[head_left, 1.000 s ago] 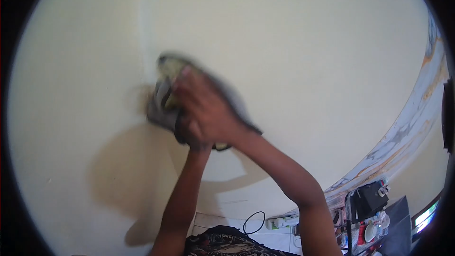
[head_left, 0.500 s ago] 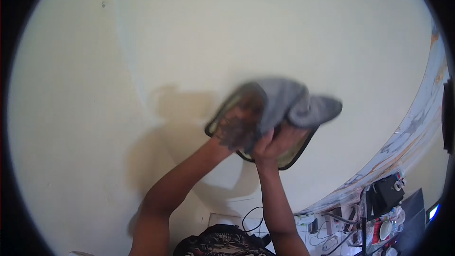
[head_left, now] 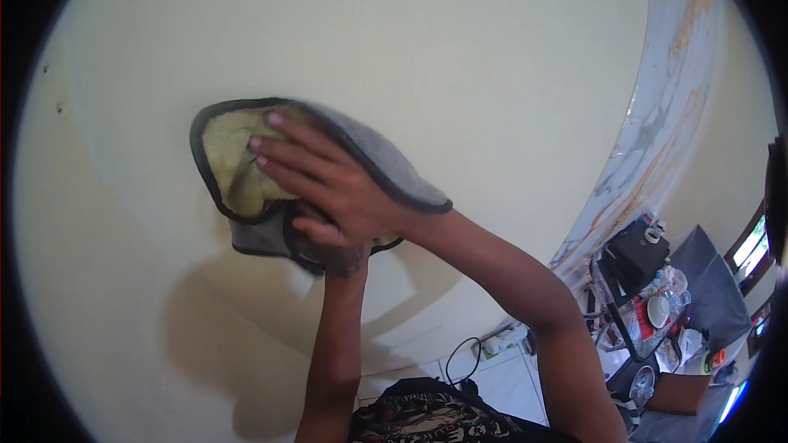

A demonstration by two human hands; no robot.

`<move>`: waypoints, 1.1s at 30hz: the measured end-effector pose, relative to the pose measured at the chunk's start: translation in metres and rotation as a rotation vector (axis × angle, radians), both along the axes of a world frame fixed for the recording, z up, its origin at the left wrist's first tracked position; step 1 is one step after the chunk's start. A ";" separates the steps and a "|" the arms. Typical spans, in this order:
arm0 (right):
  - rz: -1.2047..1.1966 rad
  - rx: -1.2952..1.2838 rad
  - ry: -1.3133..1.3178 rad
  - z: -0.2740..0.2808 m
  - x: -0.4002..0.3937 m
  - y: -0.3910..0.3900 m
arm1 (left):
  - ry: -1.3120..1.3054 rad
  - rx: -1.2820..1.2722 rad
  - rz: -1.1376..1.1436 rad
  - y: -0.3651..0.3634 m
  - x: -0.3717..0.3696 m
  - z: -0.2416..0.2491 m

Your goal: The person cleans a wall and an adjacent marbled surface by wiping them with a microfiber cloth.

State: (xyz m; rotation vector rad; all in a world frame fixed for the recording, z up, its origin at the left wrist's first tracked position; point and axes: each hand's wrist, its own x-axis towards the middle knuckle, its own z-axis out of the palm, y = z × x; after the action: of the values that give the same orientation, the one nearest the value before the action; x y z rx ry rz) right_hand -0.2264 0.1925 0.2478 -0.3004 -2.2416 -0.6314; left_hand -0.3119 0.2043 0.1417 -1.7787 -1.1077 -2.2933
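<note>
A cleaning cloth (head_left: 222, 148), yellowish on one face and grey on the other with black edging, is spread and partly folded at the pale wall. Across its yellowish face lies my right hand (head_left: 341, 193), fingers stretched out and a little apart. Just below, my left hand (head_left: 343, 261) is at the lower edge of the cloth, its wrist crossing under my right hand. The fingers of that hand are hidden by my right hand and the folds. A grey flap of the cloth hangs under the yellowish part.
The pale wall (head_left: 460, 57) fills most of the view, bordered on the right by a marble-patterned strip (head_left: 636, 115). At lower right stands a cluttered rack with a black box (head_left: 636, 254) and a white bowl (head_left: 658, 312). A black cable (head_left: 464, 361) loops over the white floor tiles.
Both hands and the cloth have moved left in view. The cloth has opened out to show its yellowish face, and my right hand now lies flat across it. The view has turned.
</note>
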 end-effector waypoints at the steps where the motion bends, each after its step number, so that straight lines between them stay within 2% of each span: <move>1: -0.036 0.026 0.072 0.000 0.018 0.001 | -0.002 -0.009 -0.004 0.000 0.008 0.001; 3: -0.118 0.120 0.252 0.000 0.060 0.003 | 0.451 -0.155 -0.026 0.007 0.020 0.018; 5: -0.243 0.186 0.495 -0.012 0.107 0.005 | 0.325 0.301 -0.127 0.051 0.074 0.030; 7: -0.380 0.227 0.782 -0.049 0.146 0.011 | 0.340 0.037 -0.661 0.023 0.097 0.044; 8: -0.487 0.191 0.849 -0.074 0.164 0.011 | 0.347 0.029 -0.640 0.021 0.114 0.042; 11: -0.411 0.048 1.220 -0.165 0.190 0.015 | 1.135 0.336 -0.128 0.017 0.170 0.017; 12: -0.415 0.031 1.227 -0.180 0.195 0.014 | 1.385 0.439 0.043 0.015 0.182 0.006; 14: -0.187 -0.117 1.381 -0.181 0.201 0.009 | 1.422 0.347 0.005 0.018 0.196 -0.001; 15: -0.184 -0.108 1.383 -0.175 0.213 0.007 | 1.445 0.265 -0.023 0.021 0.199 -0.001; 16: -0.282 -0.005 1.177 -0.148 0.227 -0.001 | 1.448 0.273 -0.020 0.018 0.199 0.005; 17: -0.374 0.094 0.968 -0.126 0.238 -0.005 | 1.294 0.211 0.058 0.013 0.194 0.014; 18: -0.372 0.103 0.969 -0.111 0.243 0.001 | 1.136 0.151 0.134 0.009 0.189 0.020; 20: -0.447 0.048 0.720 -0.082 0.237 0.008 | 0.546 0.306 0.102 0.012 0.180 0.011; 21: -0.348 -0.018 0.548 -0.070 0.232 0.003 | 0.403 0.263 0.089 0.010 0.185 0.008; 23: -0.151 -0.057 0.206 -0.061 0.209 -0.002 | 0.323 0.150 0.350 0.009 0.191 -0.048; 24: -0.050 -0.034 0.037 -0.067 0.201 0.000 | 0.298 0.148 0.336 0.003 0.198 -0.062; 26: -0.002 -0.064 -0.024 -0.084 0.207 0.010 | 0.054 -0.054 0.251 -0.007 0.214 -0.083; 27: 0.064 -0.088 -0.053 -0.090 0.213 0.015 | 0.040 -0.054 0.246 -0.003 0.216 -0.086; 28: 0.063 -0.084 -0.061 -0.087 0.224 0.017 | 0.228 -0.034 0.510 0.005 0.212 -0.088; 29: -0.019 0.001 0.060 -0.080 0.240 0.018 | 0.420 -0.012 0.779 0.005 0.214 -0.079; 30: -0.100 0.086 0.190 -0.075 0.258 0.019 | 0.424 -0.006 0.784 0.005 0.220 -0.068; 32: -0.275 0.064 0.427 -0.074 0.295 0.016 | 0.678 -0.049 0.449 -0.008 0.240 -0.011; 33: -0.343 0.094 0.589 -0.076 0.313 0.011 | 0.699 -0.049 0.450 -0.004 0.252 0.001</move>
State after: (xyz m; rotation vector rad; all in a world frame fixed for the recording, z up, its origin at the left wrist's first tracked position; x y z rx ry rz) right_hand 0.0862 0.2031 0.1721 -0.7305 -1.6028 -0.7122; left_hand -0.0601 0.2006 0.1427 -1.8635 -1.2376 -1.2534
